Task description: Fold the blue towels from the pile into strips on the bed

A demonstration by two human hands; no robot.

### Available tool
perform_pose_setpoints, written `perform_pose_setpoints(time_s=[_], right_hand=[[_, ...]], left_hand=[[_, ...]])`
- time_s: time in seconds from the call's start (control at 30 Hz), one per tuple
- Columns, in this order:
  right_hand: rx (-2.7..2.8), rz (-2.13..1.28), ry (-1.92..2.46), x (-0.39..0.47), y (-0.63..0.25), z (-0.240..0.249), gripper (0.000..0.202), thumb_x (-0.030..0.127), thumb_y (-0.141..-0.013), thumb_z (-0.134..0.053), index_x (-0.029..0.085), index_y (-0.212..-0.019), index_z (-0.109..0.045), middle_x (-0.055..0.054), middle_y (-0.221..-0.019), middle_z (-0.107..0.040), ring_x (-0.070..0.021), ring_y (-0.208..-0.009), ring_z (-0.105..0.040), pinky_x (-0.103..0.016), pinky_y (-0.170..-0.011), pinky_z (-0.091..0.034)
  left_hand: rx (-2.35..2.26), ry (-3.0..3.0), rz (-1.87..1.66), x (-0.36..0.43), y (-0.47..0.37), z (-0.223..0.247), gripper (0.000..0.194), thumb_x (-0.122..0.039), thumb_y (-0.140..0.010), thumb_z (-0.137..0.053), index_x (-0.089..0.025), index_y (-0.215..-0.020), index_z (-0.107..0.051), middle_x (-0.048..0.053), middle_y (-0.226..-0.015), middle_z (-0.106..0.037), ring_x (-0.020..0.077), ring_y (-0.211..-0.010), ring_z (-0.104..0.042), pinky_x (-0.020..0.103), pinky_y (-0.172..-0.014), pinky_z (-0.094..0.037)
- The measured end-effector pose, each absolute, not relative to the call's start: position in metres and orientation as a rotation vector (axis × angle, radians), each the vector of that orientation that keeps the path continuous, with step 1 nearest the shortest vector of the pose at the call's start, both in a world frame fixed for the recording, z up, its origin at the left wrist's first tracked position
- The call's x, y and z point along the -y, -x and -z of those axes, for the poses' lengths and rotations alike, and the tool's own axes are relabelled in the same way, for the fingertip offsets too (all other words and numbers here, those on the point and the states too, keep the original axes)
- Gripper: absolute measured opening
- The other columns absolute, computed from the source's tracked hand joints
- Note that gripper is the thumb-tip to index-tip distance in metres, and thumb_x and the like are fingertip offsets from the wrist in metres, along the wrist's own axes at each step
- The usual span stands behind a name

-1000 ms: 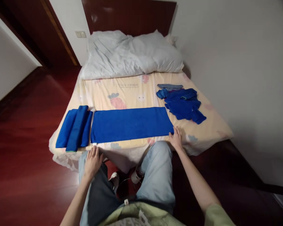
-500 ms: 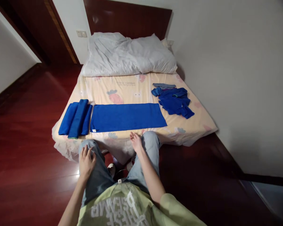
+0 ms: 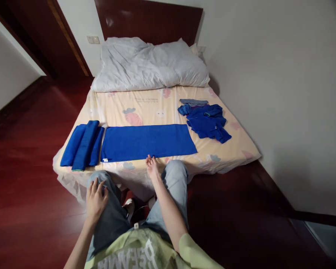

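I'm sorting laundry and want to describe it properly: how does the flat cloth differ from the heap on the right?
The flat cloth lies spread and smooth; the heap is crumpled. The flat cloth has fairly straight edges, while the heap's outline is ragged. The flat cloth lies nearer the person; the heap sits farther back. Both are blue, the heap mostly so, and rest on the bed.

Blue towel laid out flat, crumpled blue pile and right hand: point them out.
Flat blue towel [image 3: 148, 141]: head view, middle of its top.
Crumpled blue pile [image 3: 204, 123]: head view, its middle.
Right hand [image 3: 152, 168]: head view, the palm.
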State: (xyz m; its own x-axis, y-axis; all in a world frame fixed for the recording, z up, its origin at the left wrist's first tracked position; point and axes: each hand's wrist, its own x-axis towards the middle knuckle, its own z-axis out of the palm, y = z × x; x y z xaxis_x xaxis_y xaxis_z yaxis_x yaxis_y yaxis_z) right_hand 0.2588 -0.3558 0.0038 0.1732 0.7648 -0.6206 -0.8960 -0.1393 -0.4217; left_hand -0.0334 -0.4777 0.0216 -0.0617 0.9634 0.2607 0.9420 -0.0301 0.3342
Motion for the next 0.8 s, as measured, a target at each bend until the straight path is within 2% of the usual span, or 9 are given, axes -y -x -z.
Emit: perform_pose_setpoints(time_s=[0.07,0.17,0.3,0.43,0.57,0.67,0.8], right_hand=[[-0.195,-1.441,0.925,0.352,-0.256,0.000,0.005,0.026,-0.097,-0.057,0.024,-0.097,-0.061,-0.006,-0.114,-0.077,-0.0147,-0.097,-0.073,-0.032,-0.092,-0.060],[-0.218,-1.398,0.954,0.348,-0.252,0.006,0.007,0.028,-0.094,-0.063,0.023,-0.098,-0.064,-0.007,-0.118,-0.078,-0.0167,-0.102,-0.074,-0.032,-0.091,-0.060],[-0.259,-1.368,0.965,0.347,-0.248,0.010,0.014,0.032,-0.089,-0.071,0.023,-0.099,-0.067,-0.008,-0.126,-0.077,-0.0179,-0.105,-0.075,-0.030,-0.089,-0.061],[-0.321,-1.374,0.994,0.346,-0.248,0.014,0.019,0.034,-0.085,-0.075,0.024,-0.101,-0.069,-0.007,-0.126,-0.077,-0.0197,-0.104,-0.076,-0.031,-0.086,-0.061],[-0.330,-1.378,0.987,0.347,-0.246,0.021,0.020,0.036,-0.083,-0.079,0.025,-0.096,-0.068,-0.007,-0.124,-0.078,-0.0208,-0.106,-0.076,-0.035,-0.091,-0.061],[-0.334,-1.366,1.021,0.347,-0.243,0.025,0.030,0.044,-0.081,-0.082,0.027,-0.102,-0.069,-0.005,-0.125,-0.078,-0.0209,-0.111,-0.076,-0.036,-0.096,-0.061],[-0.362,-1.371,1.054,0.347,-0.241,0.023,0.037,0.049,-0.079,-0.084,0.029,-0.106,-0.070,-0.003,-0.128,-0.077,-0.0201,-0.113,-0.075,-0.034,-0.098,-0.060]], left_hand=[[-2.105,-2.147,-0.637,0.469,0.029,-0.027,0.038,-0.035,-0.095,-0.046,-0.021,-0.118,-0.073,0.014,-0.145,-0.063,0.0384,-0.145,-0.047,0.059,-0.118,-0.044],[-1.939,-2.178,-0.556,0.432,0.008,-0.044,0.037,-0.032,-0.099,-0.042,-0.024,-0.112,-0.076,0.011,-0.123,-0.074,0.0316,-0.122,-0.064,0.050,-0.108,-0.054],[-1.675,-2.266,-0.463,0.331,-0.049,-0.069,0.041,-0.028,-0.101,-0.039,-0.024,-0.112,-0.078,0.009,-0.107,-0.077,0.0277,-0.107,-0.069,0.044,-0.100,-0.058],[-1.500,-2.330,-0.397,0.204,-0.123,-0.083,0.037,-0.019,-0.099,-0.045,-0.021,-0.113,-0.079,0.010,-0.115,-0.078,0.0253,-0.112,-0.071,0.039,-0.106,-0.055],[-1.523,-2.307,-0.185,0.103,-0.184,-0.073,0.040,-0.011,-0.096,-0.046,-0.016,-0.123,-0.075,0.012,-0.126,-0.075,0.0245,-0.121,-0.069,0.035,-0.110,-0.051],[-1.559,-2.264,-0.092,0.057,-0.210,-0.053,0.038,-0.014,-0.097,-0.050,-0.014,-0.129,-0.071,0.015,-0.126,-0.074,0.0250,-0.121,-0.068,0.035,-0.109,-0.051],[-1.616,-2.204,-0.030,0.023,-0.224,-0.028,0.034,-0.017,-0.095,-0.055,-0.015,-0.124,-0.073,0.015,-0.124,-0.073,0.0249,-0.120,-0.067,0.035,-0.108,-0.050]])
